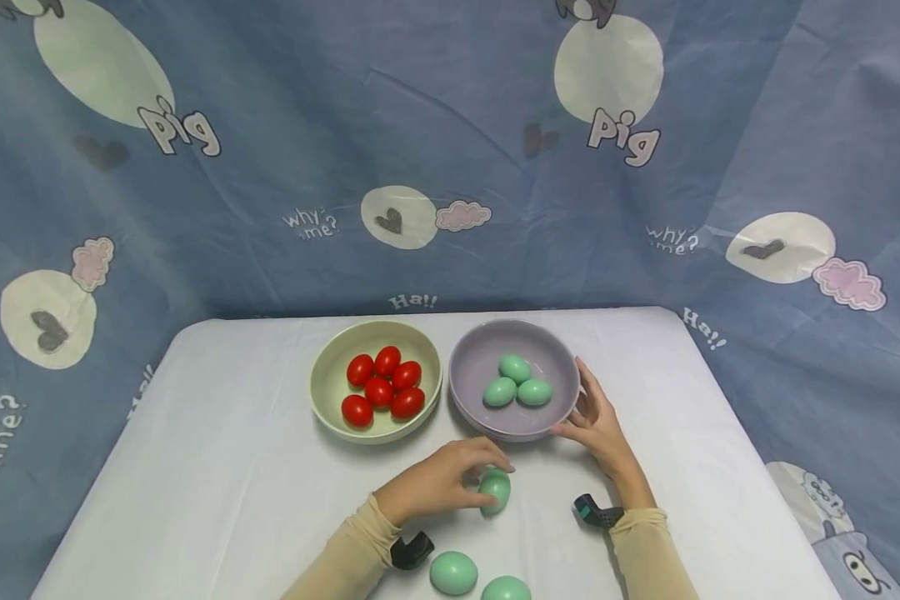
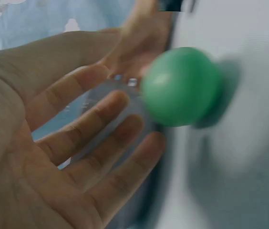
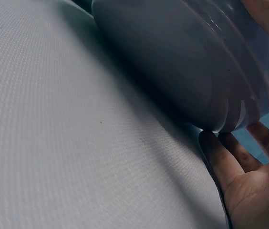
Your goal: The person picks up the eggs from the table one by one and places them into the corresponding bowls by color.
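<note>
My left hand (image 1: pixel 446 479) is over the table with its fingers spread and slightly bent around a green egg (image 1: pixel 498 490). In the left wrist view that egg (image 2: pixel 180 87) appears just beyond the fingertips, apart from the fingers. My right hand (image 1: pixel 602 429) holds the purple bowl (image 1: pixel 465 408) at its right side, thumb toward the front and fingers along the wall. In the right wrist view fingertips touch the bowl (image 3: pixel 172 57) low on its side. Three green eggs (image 1: pixel 515 368) lie in this bowl.
A pale green bowl (image 1: pixel 322 392) with several red egg-shaped pieces (image 1: pixel 379 392) stands left of the purple one. Two more green eggs (image 1: pixel 453 573) lie at the near edge of view. Behind the white table (image 1: pixel 217 467) hangs a blue printed cloth (image 1: pixel 450 100).
</note>
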The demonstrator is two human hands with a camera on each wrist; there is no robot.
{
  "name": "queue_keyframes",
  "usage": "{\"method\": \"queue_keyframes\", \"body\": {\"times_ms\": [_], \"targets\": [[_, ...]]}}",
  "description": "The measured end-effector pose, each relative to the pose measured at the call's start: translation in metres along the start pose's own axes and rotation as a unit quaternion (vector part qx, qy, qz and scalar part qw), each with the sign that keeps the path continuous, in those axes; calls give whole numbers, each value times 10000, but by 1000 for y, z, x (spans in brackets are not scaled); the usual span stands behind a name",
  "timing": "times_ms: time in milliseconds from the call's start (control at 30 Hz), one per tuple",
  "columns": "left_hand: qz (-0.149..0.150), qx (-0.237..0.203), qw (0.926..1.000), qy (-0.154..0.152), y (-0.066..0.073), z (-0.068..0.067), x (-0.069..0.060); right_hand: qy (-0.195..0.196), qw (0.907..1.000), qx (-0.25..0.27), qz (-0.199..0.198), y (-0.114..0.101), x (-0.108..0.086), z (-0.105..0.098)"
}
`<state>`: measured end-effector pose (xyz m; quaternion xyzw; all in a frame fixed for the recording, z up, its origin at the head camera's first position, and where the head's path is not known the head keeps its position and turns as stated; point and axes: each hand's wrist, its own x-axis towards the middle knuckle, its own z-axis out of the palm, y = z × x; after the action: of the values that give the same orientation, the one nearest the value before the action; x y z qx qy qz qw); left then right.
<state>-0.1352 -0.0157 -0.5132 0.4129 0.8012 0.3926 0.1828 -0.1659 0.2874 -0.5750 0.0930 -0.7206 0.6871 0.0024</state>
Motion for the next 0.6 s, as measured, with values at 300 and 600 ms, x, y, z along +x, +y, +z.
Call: {"method": "queue_keyframes", "body": {"times_ms": [300,600], "targets": [[-244,504,9984,51,-11,24,-1,-19,10000,14,-16,-1,1,1],[-247,657,9975,123,-10,27,-1,-10,10000,21,13,0,0,0]]}}
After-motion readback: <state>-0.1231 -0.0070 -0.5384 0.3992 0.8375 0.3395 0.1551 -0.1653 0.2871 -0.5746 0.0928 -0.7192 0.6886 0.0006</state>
